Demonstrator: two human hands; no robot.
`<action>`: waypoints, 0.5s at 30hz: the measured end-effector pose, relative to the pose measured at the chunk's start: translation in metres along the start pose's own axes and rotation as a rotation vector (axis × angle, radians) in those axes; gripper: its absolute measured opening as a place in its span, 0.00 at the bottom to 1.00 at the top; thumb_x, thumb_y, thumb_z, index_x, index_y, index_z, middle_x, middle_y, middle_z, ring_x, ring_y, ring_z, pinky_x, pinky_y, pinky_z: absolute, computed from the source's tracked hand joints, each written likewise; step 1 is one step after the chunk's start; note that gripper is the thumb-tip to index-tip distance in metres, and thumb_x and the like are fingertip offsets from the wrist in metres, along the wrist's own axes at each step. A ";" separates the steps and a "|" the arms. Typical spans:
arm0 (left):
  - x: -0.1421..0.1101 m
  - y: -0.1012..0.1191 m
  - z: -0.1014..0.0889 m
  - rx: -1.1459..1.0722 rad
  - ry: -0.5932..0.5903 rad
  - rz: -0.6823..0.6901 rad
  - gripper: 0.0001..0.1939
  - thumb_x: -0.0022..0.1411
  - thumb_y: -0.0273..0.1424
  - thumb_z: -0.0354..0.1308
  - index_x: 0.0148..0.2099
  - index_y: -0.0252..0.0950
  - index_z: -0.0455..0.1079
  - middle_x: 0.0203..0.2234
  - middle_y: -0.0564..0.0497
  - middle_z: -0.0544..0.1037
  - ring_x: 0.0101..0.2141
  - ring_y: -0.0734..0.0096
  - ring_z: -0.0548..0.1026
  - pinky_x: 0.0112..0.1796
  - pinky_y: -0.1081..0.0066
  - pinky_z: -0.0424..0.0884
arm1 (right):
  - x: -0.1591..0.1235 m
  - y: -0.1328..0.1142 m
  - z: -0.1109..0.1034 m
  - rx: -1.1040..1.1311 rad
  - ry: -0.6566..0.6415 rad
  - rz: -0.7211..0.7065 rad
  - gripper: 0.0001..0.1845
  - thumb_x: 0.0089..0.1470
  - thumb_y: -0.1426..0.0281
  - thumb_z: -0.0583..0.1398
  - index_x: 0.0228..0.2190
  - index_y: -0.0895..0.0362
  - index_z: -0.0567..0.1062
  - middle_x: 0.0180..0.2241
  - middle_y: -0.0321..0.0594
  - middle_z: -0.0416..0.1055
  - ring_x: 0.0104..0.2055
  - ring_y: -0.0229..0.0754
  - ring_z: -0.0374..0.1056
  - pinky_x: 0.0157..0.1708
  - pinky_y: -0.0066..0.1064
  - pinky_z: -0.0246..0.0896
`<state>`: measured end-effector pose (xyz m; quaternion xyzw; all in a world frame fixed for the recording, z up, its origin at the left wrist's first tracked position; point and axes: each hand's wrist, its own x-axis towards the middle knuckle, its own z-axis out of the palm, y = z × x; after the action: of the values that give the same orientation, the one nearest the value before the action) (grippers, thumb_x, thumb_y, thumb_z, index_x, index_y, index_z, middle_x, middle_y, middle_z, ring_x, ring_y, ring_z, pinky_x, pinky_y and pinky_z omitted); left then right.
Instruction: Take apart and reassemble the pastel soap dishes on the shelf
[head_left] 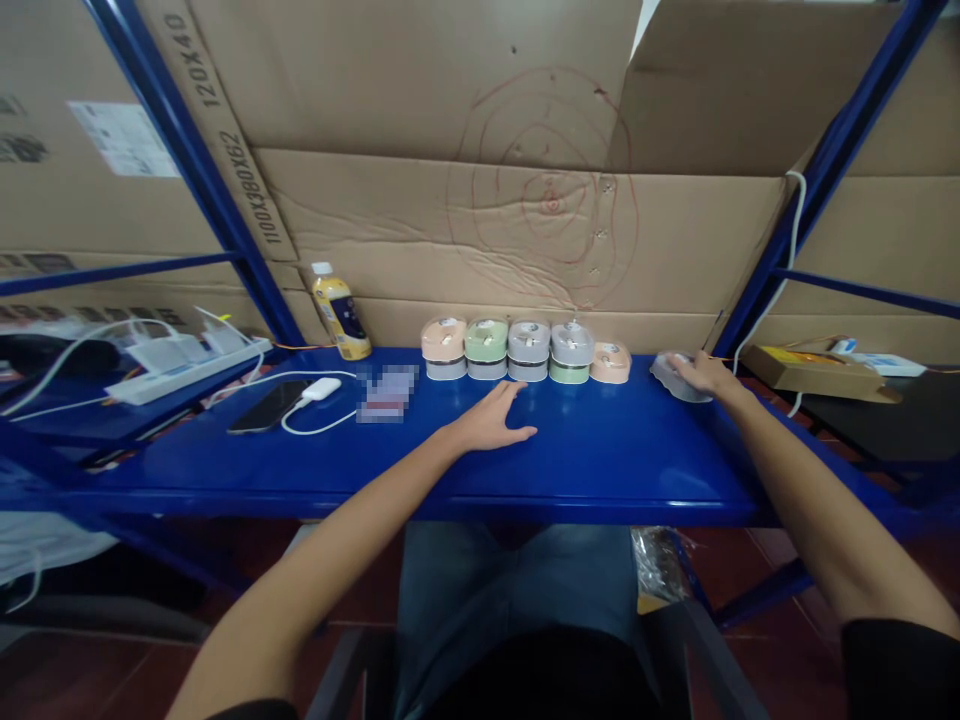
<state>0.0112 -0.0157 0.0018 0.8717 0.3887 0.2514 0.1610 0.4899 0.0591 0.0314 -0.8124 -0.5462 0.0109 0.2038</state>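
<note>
Left hand (491, 418) is sitting with its grip spread near the pastel containers (529, 345). Right hand (701, 374) is touching the cloudy plastic thing (666, 378) on the tabletop (592, 455), can't tell if it's pinching

yellow bottle (343, 318) near cardboard wall (360, 230) | dark phone (267, 408) beside white adapter (322, 389) | white power strip (187, 372), far left

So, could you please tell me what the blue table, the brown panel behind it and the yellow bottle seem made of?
Blue table: probably painted metal, smooth and glossy, from its soft reflections; coated board is possible.
Brown panel: cardboard, matt, with creases and small holes.
Yellow bottle: likely plastic, from its shape and white cap; the finish is unclear.
</note>
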 end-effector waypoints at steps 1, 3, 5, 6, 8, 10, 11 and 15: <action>0.000 0.000 0.000 0.000 -0.005 -0.006 0.46 0.61 0.52 0.65 0.72 0.36 0.57 0.64 0.35 0.67 0.62 0.42 0.71 0.63 0.45 0.69 | 0.007 -0.010 0.003 0.007 -0.008 0.032 0.43 0.67 0.45 0.52 0.61 0.73 0.70 0.60 0.81 0.68 0.62 0.72 0.70 0.55 0.53 0.66; -0.001 0.000 -0.001 -0.003 -0.014 -0.016 0.46 0.61 0.52 0.65 0.72 0.36 0.57 0.64 0.34 0.66 0.63 0.42 0.71 0.63 0.46 0.69 | 0.016 -0.028 0.010 0.020 -0.028 0.046 0.39 0.69 0.50 0.52 0.62 0.72 0.68 0.60 0.77 0.68 0.64 0.69 0.69 0.57 0.50 0.66; -0.001 0.001 -0.001 -0.005 -0.019 -0.017 0.46 0.61 0.52 0.66 0.72 0.35 0.57 0.65 0.34 0.65 0.63 0.41 0.70 0.64 0.46 0.69 | 0.018 -0.040 0.017 0.037 -0.031 0.024 0.37 0.68 0.53 0.54 0.63 0.70 0.68 0.62 0.74 0.69 0.65 0.67 0.68 0.59 0.48 0.65; -0.001 0.001 -0.001 -0.005 -0.019 -0.014 0.45 0.61 0.51 0.66 0.72 0.35 0.57 0.65 0.34 0.65 0.64 0.41 0.70 0.64 0.46 0.69 | 0.017 -0.044 0.020 0.044 -0.029 0.013 0.36 0.68 0.53 0.54 0.64 0.69 0.67 0.62 0.73 0.68 0.66 0.67 0.67 0.60 0.48 0.64; -0.001 0.001 -0.001 -0.010 -0.018 -0.009 0.45 0.61 0.51 0.66 0.72 0.36 0.58 0.64 0.34 0.65 0.63 0.41 0.70 0.63 0.46 0.69 | 0.014 -0.046 0.026 0.057 -0.023 -0.010 0.37 0.69 0.53 0.53 0.65 0.68 0.67 0.64 0.71 0.67 0.67 0.65 0.66 0.62 0.48 0.62; -0.001 0.001 -0.001 -0.011 -0.023 -0.014 0.45 0.61 0.51 0.66 0.71 0.36 0.58 0.65 0.34 0.65 0.63 0.41 0.70 0.63 0.46 0.69 | 0.008 -0.044 0.028 0.088 -0.003 -0.050 0.38 0.69 0.52 0.53 0.67 0.67 0.64 0.65 0.68 0.66 0.68 0.63 0.65 0.64 0.47 0.61; -0.001 0.000 -0.002 -0.011 -0.030 -0.020 0.45 0.61 0.52 0.66 0.71 0.36 0.58 0.65 0.34 0.65 0.63 0.41 0.70 0.63 0.45 0.68 | 0.005 -0.044 0.028 0.108 0.013 -0.069 0.39 0.69 0.51 0.53 0.68 0.67 0.63 0.66 0.67 0.67 0.68 0.62 0.65 0.65 0.46 0.60; 0.000 -0.001 -0.002 -0.016 -0.033 -0.023 0.45 0.60 0.52 0.66 0.71 0.35 0.58 0.65 0.33 0.65 0.63 0.42 0.71 0.63 0.45 0.68 | -0.011 -0.050 0.022 0.138 0.141 -0.125 0.40 0.69 0.52 0.50 0.69 0.70 0.61 0.67 0.69 0.64 0.70 0.65 0.61 0.67 0.50 0.57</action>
<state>0.0096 -0.0150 0.0026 0.8699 0.3939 0.2381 0.1771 0.4359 0.0720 0.0261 -0.7597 -0.5780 -0.0214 0.2971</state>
